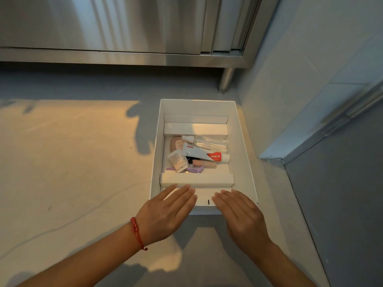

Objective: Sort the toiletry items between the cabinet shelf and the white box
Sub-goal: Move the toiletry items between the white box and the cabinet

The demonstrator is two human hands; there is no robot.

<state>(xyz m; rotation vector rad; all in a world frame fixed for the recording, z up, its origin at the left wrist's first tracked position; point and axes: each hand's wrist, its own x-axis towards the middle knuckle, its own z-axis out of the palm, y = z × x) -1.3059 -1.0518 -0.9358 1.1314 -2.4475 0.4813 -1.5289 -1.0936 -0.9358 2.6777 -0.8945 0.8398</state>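
Observation:
A white box (241, 146) sits open on the floor by the wall. Inside lie a white toothpaste tube with a red label (204, 153), a clear spray bottle (207, 141), a beige tube (175, 144), a small white sachet (178, 161), a pink stick (204, 163) and a purple razor-like item (195, 169). My left hand (167, 212), with a red cord at the wrist, hovers flat over the box's near edge, fingers apart, holding nothing. My right hand (241, 216) is beside it, also flat and holding nothing.
A stainless steel cabinet (103, 25) with closed doors stands behind the box, on a round leg (226, 79). A grey wall (300, 69) rises right of the box, with a metal door frame (331, 125). Floor stretches to the left.

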